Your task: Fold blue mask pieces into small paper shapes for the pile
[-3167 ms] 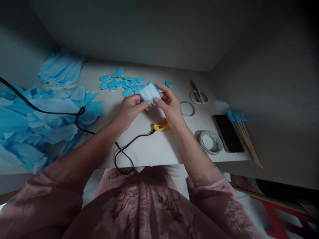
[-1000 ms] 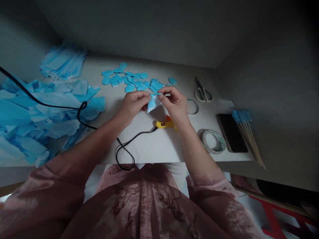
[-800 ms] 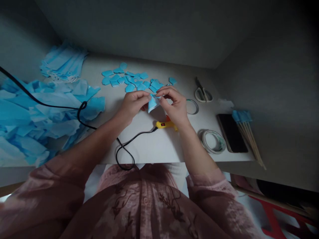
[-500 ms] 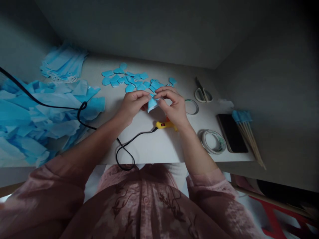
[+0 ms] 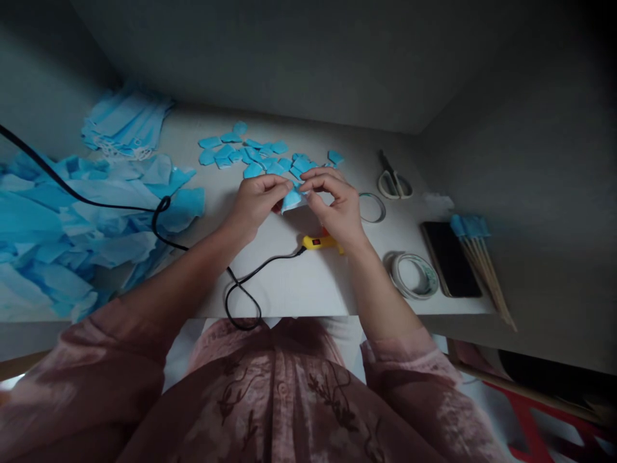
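Note:
Between my two hands, above the middle of the white desk, is a small piece of blue mask fabric (image 5: 291, 199) with a pale underside. My left hand (image 5: 258, 202) pinches its upper left edge between thumb and fingers. With curled fingers, my right hand (image 5: 335, 200) grips the upper right side. Just beyond my fingertips lie several cut blue fabric pieces (image 5: 253, 154), spread over the desk. Under my right wrist is a yellow glue gun (image 5: 313, 242), partly hidden by that arm; its black cord (image 5: 267, 261) loops toward me.
At left are a heap of blue fabric scraps (image 5: 96, 225) and a stack of face masks (image 5: 126, 125). On the right are scissors (image 5: 394, 183), tape rolls (image 5: 413, 276), a thin ring (image 5: 372, 207), a phone (image 5: 452, 258) and blue-tipped wooden sticks (image 5: 484, 270). Walls enclose the desk.
The fabric piece's lower edge has swung slightly left and up between my fingers. Both hands keep their hold in nearly the same place.

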A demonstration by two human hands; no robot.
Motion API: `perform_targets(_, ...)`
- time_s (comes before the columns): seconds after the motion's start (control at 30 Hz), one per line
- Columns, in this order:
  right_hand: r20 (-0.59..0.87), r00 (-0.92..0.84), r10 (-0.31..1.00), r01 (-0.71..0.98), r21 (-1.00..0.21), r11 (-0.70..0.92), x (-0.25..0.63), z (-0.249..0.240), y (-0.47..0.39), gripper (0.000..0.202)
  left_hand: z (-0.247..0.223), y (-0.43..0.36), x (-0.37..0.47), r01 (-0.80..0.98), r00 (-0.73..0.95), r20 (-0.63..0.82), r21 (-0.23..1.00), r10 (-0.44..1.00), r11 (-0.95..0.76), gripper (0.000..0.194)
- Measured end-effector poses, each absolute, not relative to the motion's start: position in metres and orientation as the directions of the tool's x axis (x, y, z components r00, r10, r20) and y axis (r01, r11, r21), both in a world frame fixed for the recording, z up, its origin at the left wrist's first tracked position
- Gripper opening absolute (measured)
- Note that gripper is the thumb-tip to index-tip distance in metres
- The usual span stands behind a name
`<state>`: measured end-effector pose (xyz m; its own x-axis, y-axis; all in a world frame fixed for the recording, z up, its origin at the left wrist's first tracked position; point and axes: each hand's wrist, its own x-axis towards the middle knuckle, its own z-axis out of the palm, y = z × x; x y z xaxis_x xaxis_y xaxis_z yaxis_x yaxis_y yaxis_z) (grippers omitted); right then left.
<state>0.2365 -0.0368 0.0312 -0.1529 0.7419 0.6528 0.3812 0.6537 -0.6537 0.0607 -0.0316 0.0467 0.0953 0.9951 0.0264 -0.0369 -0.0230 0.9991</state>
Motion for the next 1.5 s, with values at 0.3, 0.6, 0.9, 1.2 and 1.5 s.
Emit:
perform_targets(0.3,0.579,-0.166,0.799,0.417,-0.693,0.589,0.234,0.032,-0.038,0.018,0.046,-0.031,0.06,-0.107,0.143,0.012,0.994,0.99,0.003,0.016)
perform_targets(0.6,0.58,-0.182,0.794,0.411,-0.688,0.597,0.231,0.031,-0.038,0.017,0.045,-0.032,0.06,-0.089,0.162,0.03,0.996,0.986,-0.016,0.021)
perform_targets(0.9,0.357,-0.069,0.932,0.172,-0.916,0.363,0.235,0.037,-0.041,0.039,0.049,-0.028,0.055,-0.039,0.108,0.012,0.999,0.994,-0.008,0.016)
perform_targets(1.2,0.219,-0.122,0.968,0.271,-0.931,0.244,0.231,0.04,-0.043,0.067,0.049,-0.03,0.055,-0.049,0.175,0.031,0.999,0.984,-0.023,0.019)
perform_targets(1.5,0.166,-0.216,0.962,0.236,-0.947,0.217,0.231,0.042,-0.043,0.056,0.046,-0.028,0.055,-0.07,0.168,0.039,0.997,0.985,-0.027,0.014)
